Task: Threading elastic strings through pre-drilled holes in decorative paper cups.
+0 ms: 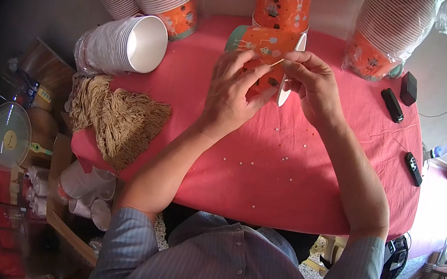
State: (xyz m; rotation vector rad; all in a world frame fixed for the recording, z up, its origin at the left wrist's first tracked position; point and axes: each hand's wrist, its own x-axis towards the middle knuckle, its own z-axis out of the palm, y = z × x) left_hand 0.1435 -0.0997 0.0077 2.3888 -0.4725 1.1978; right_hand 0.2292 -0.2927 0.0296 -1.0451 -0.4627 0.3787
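Cup (261, 44): orange paper, on its side at 12 o'clock on the red cloth (296, 191).
Left hand (236, 92): fingers curled, gripping cup.
Right hand (315, 87): pinching thin string (277, 62) at rim.
Twine (119, 118): frayed tan bundle, 9 o'clock.
Stacks (128, 44): ribbed white cups, 10 o'clock.

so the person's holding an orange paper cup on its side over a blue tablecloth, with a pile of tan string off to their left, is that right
Not quite: the tablecloth is red-pink, not blue, as the head view shows. The rest holds: both hands, left hand and right hand, hold an orange paper cup on its side, and the pile of tan string lies to the person's left.
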